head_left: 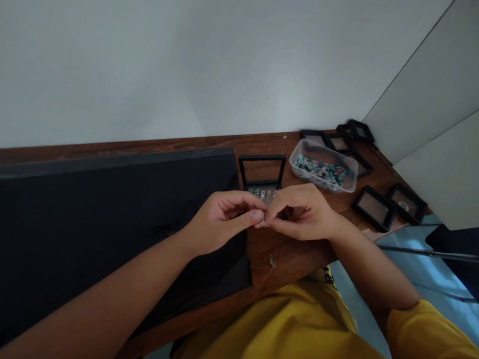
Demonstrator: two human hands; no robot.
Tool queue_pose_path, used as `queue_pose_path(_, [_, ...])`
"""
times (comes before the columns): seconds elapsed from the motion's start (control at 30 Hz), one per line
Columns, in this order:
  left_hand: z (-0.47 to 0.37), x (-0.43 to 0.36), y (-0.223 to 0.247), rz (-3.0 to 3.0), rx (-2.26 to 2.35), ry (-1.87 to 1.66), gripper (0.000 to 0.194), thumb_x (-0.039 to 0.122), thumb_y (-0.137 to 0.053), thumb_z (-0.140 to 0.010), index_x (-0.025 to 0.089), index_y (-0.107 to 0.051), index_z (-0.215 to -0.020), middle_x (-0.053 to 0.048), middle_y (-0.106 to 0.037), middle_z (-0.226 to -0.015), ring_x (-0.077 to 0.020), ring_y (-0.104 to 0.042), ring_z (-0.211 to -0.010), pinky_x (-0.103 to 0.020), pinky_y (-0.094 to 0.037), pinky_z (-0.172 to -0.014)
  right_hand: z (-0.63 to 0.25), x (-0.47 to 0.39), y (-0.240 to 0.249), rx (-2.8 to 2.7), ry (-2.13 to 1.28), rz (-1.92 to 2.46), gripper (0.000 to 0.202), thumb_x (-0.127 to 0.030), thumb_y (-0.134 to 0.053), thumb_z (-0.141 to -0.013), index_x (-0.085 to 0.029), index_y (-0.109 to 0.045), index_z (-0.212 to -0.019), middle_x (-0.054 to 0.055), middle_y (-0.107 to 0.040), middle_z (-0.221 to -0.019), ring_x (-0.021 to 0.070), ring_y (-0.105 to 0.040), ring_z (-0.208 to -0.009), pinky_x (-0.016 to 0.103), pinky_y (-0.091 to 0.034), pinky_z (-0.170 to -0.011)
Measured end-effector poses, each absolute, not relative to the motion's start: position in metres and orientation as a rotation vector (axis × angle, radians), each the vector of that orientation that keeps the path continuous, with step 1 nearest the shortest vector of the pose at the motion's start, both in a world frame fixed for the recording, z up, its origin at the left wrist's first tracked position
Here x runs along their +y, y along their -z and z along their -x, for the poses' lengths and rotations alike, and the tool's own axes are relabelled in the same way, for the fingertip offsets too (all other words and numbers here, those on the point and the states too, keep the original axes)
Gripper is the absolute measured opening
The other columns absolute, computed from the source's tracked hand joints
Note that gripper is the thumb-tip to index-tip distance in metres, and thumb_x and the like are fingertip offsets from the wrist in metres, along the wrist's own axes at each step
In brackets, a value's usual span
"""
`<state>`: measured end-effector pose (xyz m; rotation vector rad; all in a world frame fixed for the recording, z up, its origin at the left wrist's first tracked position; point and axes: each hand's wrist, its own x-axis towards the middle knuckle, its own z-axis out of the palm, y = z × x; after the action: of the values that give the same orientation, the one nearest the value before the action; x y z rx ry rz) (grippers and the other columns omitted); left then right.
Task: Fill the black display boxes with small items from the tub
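My left hand (224, 219) and my right hand (303, 212) meet fingertip to fingertip above the table. Both are closed in a pinch around a small pale, shiny piece (261, 222), mostly covered by the fingers; its kind cannot be made out. Just behind the fingers stands an open black display box (263, 157) with its framed lid raised. Several small, shiny roundish pieces (263, 193) lie in a row inside its base. My hands hide the front of the box.
Right of the box, a clear plastic tub (354, 185) holds many green and pinkish pieces (324, 169). Black frame boxes (374, 207) lie around it, several toward the corner. A black mat (93, 224) covers the left of the wooden table (295, 262). A small greenish fragment (273, 261) lies near the front edge.
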<state>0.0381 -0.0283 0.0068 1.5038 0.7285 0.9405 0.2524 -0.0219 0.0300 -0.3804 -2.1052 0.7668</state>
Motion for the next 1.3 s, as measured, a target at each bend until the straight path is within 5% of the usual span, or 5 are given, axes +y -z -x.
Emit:
queue_pose_path(0.3, [-0.038, -0.028, -0.004, -1.532, 0.753, -0.902, 0.03, 0.05, -0.082, -0.087, 0.021, -0.077, -0.084, -0.005, -0.083, -0.086, -0.0172, -0.076, -0.076, -0.026, -0.063, -0.073, -0.252, -0.025, -0.027, -2.064, -0.787, 0.522, 0.008, -0.018, -0.078, -0.089, -0.017, -0.071, -0.088, -0.001, -0.071, -0.074, 0.0071, -0.058, -0.057, 0.018, -0.044, -0.053])
queue_pose_path(0.43, [-0.039, -0.028, -0.006, -1.533, 0.756, -0.909, 0.031, 0.051, -0.08, -0.088, 0.021, -0.076, -0.083, -0.006, -0.083, -0.089, -0.0198, -0.078, -0.083, -0.029, -0.064, -0.079, -0.253, -0.024, -0.027, -2.086, -0.777, 0.501, 0.004, -0.015, -0.077, -0.09, -0.015, -0.074, -0.092, 0.0, -0.073, -0.075, 0.0079, -0.063, -0.061, 0.018, -0.048, -0.057])
queue_pose_path(0.83, [-0.027, -0.022, -0.02, -1.785, 0.95, -0.893, 0.026, 0.047, -0.076, -0.086, 0.021, -0.077, -0.084, 0.0, -0.07, -0.066, -0.0125, -0.058, -0.056, -0.022, -0.045, -0.052, -0.256, -0.02, -0.03, -2.08, -0.718, 0.556, 0.007, -0.018, -0.076, -0.093, -0.016, -0.074, -0.087, 0.001, -0.076, -0.076, 0.0085, -0.066, -0.062, 0.019, -0.049, -0.059])
queue_pose_path(1.0, [0.004, -0.013, -0.039, -2.042, 0.966, -0.441, 0.025, 0.045, -0.077, -0.082, 0.024, -0.073, -0.069, 0.004, -0.053, -0.053, -0.0108, -0.045, -0.047, -0.023, -0.033, -0.045, -0.258, -0.02, -0.032, -2.014, -0.707, 0.639, 0.009, -0.02, -0.076, -0.093, -0.016, -0.074, -0.086, 0.0, -0.073, -0.072, 0.0067, -0.059, -0.057, 0.018, -0.045, -0.054])
queue_pose_path(1.3, [0.019, -0.014, -0.035, -2.084, 1.108, 0.108, 0.011, 0.024, -0.083, -0.066, 0.028, -0.073, -0.064, 0.003, -0.059, -0.053, -0.0143, -0.051, -0.045, -0.025, -0.028, -0.044, -0.26, -0.019, -0.032, -2.013, -0.694, 0.614, 0.009, -0.02, -0.075, -0.093, -0.016, -0.072, -0.085, -0.001, -0.072, -0.072, 0.0051, -0.053, -0.053, 0.017, -0.041, -0.052])
